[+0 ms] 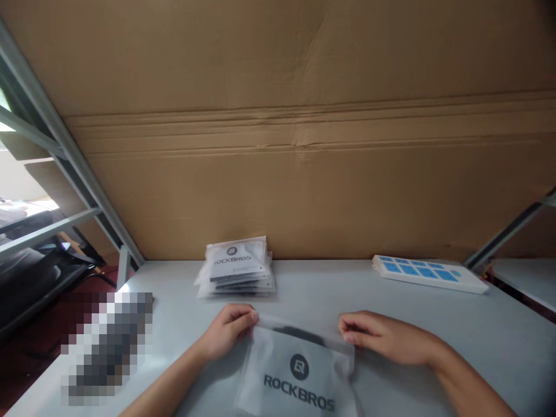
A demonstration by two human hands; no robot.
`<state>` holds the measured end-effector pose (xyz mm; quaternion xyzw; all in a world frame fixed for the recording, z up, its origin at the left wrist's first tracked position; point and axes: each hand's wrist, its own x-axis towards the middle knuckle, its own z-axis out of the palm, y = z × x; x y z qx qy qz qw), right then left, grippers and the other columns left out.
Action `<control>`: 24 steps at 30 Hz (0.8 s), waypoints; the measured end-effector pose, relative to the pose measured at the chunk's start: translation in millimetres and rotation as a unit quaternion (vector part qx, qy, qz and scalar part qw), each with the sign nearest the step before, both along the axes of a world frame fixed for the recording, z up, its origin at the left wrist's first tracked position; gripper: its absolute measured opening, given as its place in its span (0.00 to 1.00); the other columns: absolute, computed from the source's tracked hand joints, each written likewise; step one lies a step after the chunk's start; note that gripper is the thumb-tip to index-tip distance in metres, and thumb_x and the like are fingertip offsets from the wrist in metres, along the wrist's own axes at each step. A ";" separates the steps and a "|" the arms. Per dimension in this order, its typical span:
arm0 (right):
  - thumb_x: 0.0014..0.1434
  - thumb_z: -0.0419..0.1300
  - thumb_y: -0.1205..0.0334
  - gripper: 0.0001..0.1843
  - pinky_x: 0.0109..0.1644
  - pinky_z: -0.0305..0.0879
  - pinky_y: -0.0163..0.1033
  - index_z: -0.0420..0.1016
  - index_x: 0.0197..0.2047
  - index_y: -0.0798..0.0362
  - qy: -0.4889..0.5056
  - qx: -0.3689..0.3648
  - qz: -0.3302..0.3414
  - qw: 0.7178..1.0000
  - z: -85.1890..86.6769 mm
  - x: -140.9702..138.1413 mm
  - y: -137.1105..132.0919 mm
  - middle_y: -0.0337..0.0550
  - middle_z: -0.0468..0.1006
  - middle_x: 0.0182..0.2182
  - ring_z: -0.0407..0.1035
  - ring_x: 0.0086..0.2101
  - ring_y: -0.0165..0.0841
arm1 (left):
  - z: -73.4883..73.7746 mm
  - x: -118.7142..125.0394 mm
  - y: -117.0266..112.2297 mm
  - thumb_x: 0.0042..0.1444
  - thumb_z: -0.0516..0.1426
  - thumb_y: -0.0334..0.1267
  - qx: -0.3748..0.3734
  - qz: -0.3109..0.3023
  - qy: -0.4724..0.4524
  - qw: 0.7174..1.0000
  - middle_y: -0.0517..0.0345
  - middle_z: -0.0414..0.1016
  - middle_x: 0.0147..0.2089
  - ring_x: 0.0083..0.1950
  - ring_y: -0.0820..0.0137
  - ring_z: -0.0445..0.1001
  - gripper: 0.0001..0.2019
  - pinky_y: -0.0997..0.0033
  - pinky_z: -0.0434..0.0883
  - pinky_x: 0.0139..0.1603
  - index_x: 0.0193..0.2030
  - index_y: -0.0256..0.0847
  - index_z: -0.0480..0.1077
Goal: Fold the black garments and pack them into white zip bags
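Observation:
A frosted plastic zip bag (299, 376) printed "ROCKBROS" lies in front of me, its top edge between my two hands. My left hand (232, 329) pinches the bag's upper left corner between thumb and fingers. At the upper right corner, my right hand (373, 336) has its fingers curled and pressed against the bag's edge. Something dark shows through the bag just below its top. Beyond my left hand sits a stack of similar ROCKBROS bags (238, 267), with dark contents showing at their edges.
A white power strip (430, 273) with blue socket faces lies at the table's back right. On the left, a blurred-out dark object (110, 347) rests on the grey table (174, 301). Brown cardboard (295, 191) walls the back, and a metal frame (73, 150) rises at left.

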<state>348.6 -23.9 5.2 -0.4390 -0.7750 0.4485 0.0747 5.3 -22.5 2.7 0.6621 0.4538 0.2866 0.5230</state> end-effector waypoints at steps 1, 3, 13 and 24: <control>0.64 0.53 0.51 0.13 0.36 0.58 0.37 0.63 0.31 0.49 0.001 -0.005 0.001 1.000 0.3 2.2 0.3 0.35 0.66 0.28 0.60 0.31 0.33 | 0.2 -0.4 0.2 0.55 0.57 0.64 0.003 0.007 -0.001 1.000 0.64 0.58 0.19 0.23 0.72 0.56 0.28 0.71 0.54 0.27 0.20 0.42 0.61; 0.63 0.55 0.50 0.13 0.37 0.60 0.37 0.66 0.33 0.50 0.020 -0.013 0.000 1.000 2.3 1.2 0.0 0.36 0.69 0.29 0.62 0.32 0.34 | 0.1 0.8 -0.8 0.56 0.56 0.64 0.010 0.020 -0.002 1.000 0.65 0.58 0.19 0.23 0.72 0.55 0.27 0.71 0.53 0.27 0.21 0.42 0.61; 0.62 0.60 0.55 0.14 0.49 0.65 0.42 0.78 0.48 0.48 0.172 0.004 0.014 0.985 10.7 -53.4 -18.1 0.42 0.74 0.42 0.68 0.40 0.36 | -10.1 19.8 -15.9 0.64 0.50 0.58 0.129 0.067 0.001 0.989 0.63 0.60 0.27 0.30 0.69 0.60 0.23 0.71 0.61 0.33 0.27 0.42 0.61; 0.46 0.70 0.55 0.16 0.50 0.66 0.39 0.82 0.38 0.50 0.108 0.017 0.085 0.990 5.7 -89.6 -33.4 0.41 0.76 0.42 0.71 0.43 0.40 | -5.9 32.6 -32.4 0.69 0.47 0.46 0.194 0.007 0.073 0.978 0.56 0.75 0.32 0.33 0.66 0.72 0.17 0.71 0.67 0.41 0.34 0.42 0.71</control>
